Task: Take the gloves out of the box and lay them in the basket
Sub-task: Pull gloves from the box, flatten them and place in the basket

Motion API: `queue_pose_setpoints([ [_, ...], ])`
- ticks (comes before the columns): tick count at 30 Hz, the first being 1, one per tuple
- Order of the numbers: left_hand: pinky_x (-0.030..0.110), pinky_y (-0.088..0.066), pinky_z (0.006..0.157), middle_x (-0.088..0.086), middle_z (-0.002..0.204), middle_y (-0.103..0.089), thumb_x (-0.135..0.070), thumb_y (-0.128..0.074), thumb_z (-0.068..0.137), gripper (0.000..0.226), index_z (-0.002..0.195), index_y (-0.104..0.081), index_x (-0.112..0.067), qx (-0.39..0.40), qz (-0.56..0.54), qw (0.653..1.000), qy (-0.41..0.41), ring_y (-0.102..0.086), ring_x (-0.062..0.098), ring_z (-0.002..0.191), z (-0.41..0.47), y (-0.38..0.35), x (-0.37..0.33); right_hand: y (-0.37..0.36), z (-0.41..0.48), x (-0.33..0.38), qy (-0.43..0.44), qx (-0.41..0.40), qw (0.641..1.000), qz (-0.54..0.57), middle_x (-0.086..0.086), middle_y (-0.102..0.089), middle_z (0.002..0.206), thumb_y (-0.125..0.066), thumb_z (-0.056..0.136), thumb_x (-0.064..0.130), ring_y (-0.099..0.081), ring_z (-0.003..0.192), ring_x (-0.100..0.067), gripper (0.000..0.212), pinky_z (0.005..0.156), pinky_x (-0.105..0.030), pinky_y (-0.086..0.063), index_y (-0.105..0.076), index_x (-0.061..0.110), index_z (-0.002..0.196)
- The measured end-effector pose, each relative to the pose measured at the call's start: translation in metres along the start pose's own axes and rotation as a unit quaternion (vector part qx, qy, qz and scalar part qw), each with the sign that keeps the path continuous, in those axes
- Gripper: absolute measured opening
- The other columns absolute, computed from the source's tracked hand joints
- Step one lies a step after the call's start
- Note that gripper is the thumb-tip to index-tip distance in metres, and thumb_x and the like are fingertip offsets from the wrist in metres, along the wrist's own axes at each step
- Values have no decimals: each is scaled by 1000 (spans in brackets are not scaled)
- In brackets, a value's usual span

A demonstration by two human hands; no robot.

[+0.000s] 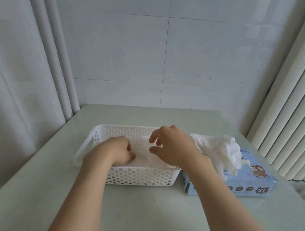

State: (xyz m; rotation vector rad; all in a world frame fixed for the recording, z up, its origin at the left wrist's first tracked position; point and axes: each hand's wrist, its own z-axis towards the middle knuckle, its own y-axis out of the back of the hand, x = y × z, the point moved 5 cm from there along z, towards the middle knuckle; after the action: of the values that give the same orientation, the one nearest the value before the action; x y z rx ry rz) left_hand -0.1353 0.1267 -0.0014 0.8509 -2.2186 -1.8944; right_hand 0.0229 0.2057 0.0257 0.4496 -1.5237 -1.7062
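Note:
A white perforated basket (140,177) stands on the pale green table. White gloves (144,153) lie flat inside it. My left hand (114,151) is down in the basket, its curled fingers on the gloves. My right hand (171,147) hovers over the basket's right end, fingers loosely curled and holding nothing. To the right lies a light blue glove box (246,182) marked XL. A bunch of white gloves (223,149) sticks up out of its top, partly behind my right wrist.
The table (138,218) is backed by a tiled wall. A white curtain (16,81) hangs at the left edge. A ribbed white radiator (292,121) runs along the right side close to the box.

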Motion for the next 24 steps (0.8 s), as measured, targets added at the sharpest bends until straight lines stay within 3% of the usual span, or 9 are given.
queue_pose_setpoints([
  [4,41,-56,91,-2,112,-70,-33,-56,102,17,99,-71,-25,-142,-53,986,-68,-66,19,98,2,11,-17,23,-8,-8,-25,-106,993,47,5,-76,92,-60,100,25,-71,84,-21,19,71,-36,-61,-75,30,109],
  [8,35,-57,86,-11,101,-70,-24,-59,101,13,104,-72,-27,-219,-162,944,-187,-65,7,88,-14,12,-66,51,-30,-38,-56,-232,963,124,9,-76,84,-66,97,18,-71,80,-15,15,81,-37,-59,-78,23,105],
  [10,33,-57,88,-12,103,-71,-23,-59,102,16,109,-72,-26,-233,-178,925,-240,-65,4,92,-25,7,-95,62,-44,-64,-104,-278,947,125,11,-75,85,-68,95,17,-70,83,-15,13,86,-41,-58,-77,23,101],
  [12,30,-52,98,-11,114,-70,-21,-57,103,20,116,-72,-24,-235,-168,915,-280,-63,6,106,-35,-2,-122,69,-62,-93,-172,-284,937,108,12,-73,88,-69,94,22,-69,89,-16,12,90,-44,-56,-76,24,103],
  [14,30,-44,106,-8,121,-68,-21,-56,104,22,121,-70,-23,-238,-148,913,-298,-56,9,118,-39,-11,-133,62,-70,-113,-234,-238,939,79,10,-73,95,-71,92,40,-68,100,-20,23,97,-42,-52,-74,26,109],
  [16,32,-41,109,-9,123,-67,-23,-57,103,24,123,-70,-24,-246,-121,909,-314,-54,10,121,-40,-19,-143,53,-78,-127,-280,-183,941,46,8,-74,101,-68,86,63,-66,107,-22,43,100,-41,-46,-73,29,111],
  [18,34,-42,108,-9,124,-68,-25,-57,102,27,126,-69,-24,-239,-99,909,-326,-55,12,120,-42,-29,-151,45,-83,-133,-287,-173,942,33,8,-74,103,-66,83,72,-64,109,-23,49,98,-40,-42,-75,32,109],
  [21,32,-42,108,-6,126,-66,-28,-56,102,32,133,-63,-24,-230,-68,911,-335,-57,14,118,-46,-39,-159,40,-89,-139,-277,-197,938,67,10,-74,103,-67,91,59,-61,110,-23,29,90,-37,-31,-79,36,103],
  [24,33,-41,107,-6,130,-64,-36,-57,102,36,136,-55,-24,-228,-68,910,-340,-59,16,118,-49,-43,-164,37,-93,-141,-254,-235,933,102,14,-73,95,-64,97,48,-62,100,-21,17,86,-38,-30,-79,40,97],
])
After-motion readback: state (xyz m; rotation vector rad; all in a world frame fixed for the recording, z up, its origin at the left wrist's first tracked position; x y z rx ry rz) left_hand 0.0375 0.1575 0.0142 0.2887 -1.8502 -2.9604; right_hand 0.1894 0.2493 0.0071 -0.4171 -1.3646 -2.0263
